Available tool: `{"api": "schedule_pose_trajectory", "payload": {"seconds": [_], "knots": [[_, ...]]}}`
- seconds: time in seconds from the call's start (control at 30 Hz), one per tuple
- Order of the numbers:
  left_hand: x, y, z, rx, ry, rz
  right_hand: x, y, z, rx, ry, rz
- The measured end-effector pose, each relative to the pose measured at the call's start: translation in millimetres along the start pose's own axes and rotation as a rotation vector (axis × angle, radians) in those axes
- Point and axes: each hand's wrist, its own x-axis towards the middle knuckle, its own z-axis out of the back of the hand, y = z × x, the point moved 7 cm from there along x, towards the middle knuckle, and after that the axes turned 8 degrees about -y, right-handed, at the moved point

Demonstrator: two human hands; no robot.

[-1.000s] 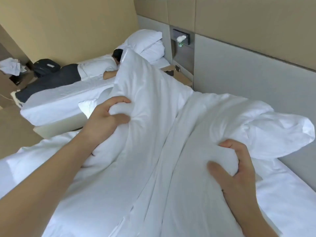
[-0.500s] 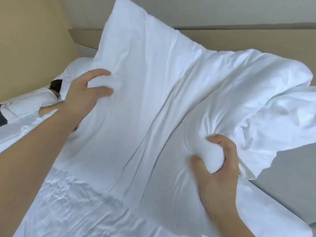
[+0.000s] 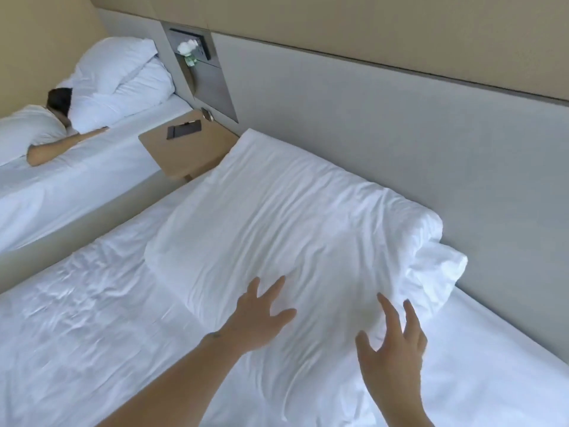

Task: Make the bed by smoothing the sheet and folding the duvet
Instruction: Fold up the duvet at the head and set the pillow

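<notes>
A folded white duvet [image 3: 286, 229] lies as a thick wrinkled bundle at the head of the near bed, against the grey headboard [image 3: 400, 143]. The white sheet [image 3: 80, 318] beneath it is creased, mostly on the left half. My left hand [image 3: 258, 315] hovers over the duvet's near edge with its fingers spread and holds nothing. My right hand [image 3: 392, 343] is just to the right of it, fingers apart and empty, close to the bundle's loose right corner [image 3: 437, 272].
A wooden bedside table [image 3: 191, 152] with a dark phone [image 3: 184, 130] stands between the beds. On the far bed [image 3: 77, 186] a person in a white shirt [image 3: 27, 131] lies beside white pillows [image 3: 123, 81]. A wall niche [image 3: 197, 53] holds a tissue box.
Both hands were gripping the duvet and lifting it high. Now the duvet lies folded at the head of the bed, and both hands have let go and opened.
</notes>
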Motion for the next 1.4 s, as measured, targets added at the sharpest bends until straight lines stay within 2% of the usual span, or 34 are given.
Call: {"api": "schedule_pose_trajectory", "payload": {"seconds": [0.07, 0.17, 0.2, 0.27, 0.37, 0.5, 0.6, 0.67, 0.73, 0.93, 1.03, 1.2, 1.4], "knots": [[-3.2, -11.0, -41.4, -0.021, 0.035, 0.009, 17.2, 29.2, -3.9, -0.118, 0.029, 0.279], [1.8, -31.8, -86.3, -0.033, -0.056, 0.042, 58.0, 44.9, -32.5, -0.352, 0.116, 0.572], [6.5, -34.8, -97.2, -0.021, -0.09, 0.047, 74.1, 34.1, -46.4, -0.459, 0.185, 0.579], [17.6, -31.4, -119.5, 0.05, -0.12, 0.05, 94.3, -7.7, -74.4, -0.62, 0.341, 0.454], [28.1, -23.3, -147.2, 0.15, -0.107, 0.078, 95.2, -52.0, -102.3, -0.704, 0.412, 0.385], [18.7, -20.9, -149.5, 0.126, -0.095, 0.061, 86.4, -41.7, -104.2, -0.781, 0.445, 0.38], [-29.6, -7.3, -143.4, -0.053, -0.106, 0.058, 41.5, -4.2, -99.9, -0.771, 0.435, 0.368], [-83.7, 30.3, -141.8, -0.177, -0.127, 0.183, -28.7, 31.0, -116.0, -0.745, 0.551, 0.476], [-150.7, 84.4, -131.4, -0.247, -0.201, 0.384, -116.1, 62.6, -134.2, -0.695, 0.699, 0.618], [-444.1, 304.2, -73.5, -0.272, -0.667, 0.91, -413.5, 123.7, -174.2, -0.6, 1.035, 0.975], [-593.9, 392.7, -74.6, -0.343, -0.813, 1.161, -566.1, 138.8, -174.8, -0.556, 1.2, 1.14], [-770.8, 489.6, -119.7, -0.492, -0.981, 1.385, -768.1, 137.9, -174.1, -0.495, 1.357, 1.308], [-910.9, 590.5, -214.9, -0.639, -1.007, 1.596, -937.8, 100.5, -192.5, -0.518, 1.519, 1.348]]}}
